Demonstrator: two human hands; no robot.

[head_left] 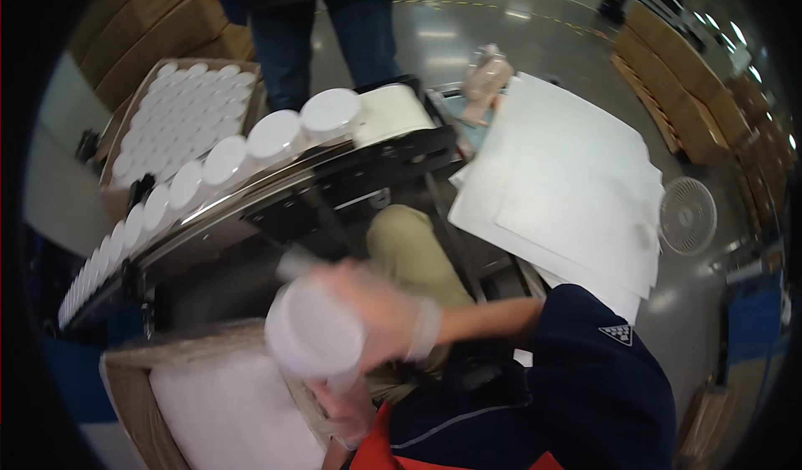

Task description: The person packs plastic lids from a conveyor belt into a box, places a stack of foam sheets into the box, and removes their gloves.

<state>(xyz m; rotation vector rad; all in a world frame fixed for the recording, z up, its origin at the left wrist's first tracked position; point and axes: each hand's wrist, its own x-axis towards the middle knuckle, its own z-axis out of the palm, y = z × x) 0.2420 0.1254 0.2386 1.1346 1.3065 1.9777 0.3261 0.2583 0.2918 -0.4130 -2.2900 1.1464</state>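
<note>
Right arm stretched leftward, right hand (372,307) gripping one white jar (316,328) by an open box (125,386); left hand (347,407) sat just below (too blurry to tell its grip). Also counted one fan (689,217).

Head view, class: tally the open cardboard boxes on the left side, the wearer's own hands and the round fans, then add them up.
Open cardboard boxes: 2 (far box, near box)
Hands: 2 (left hand, right hand)
Round fan: 1
Total: 5
</note>
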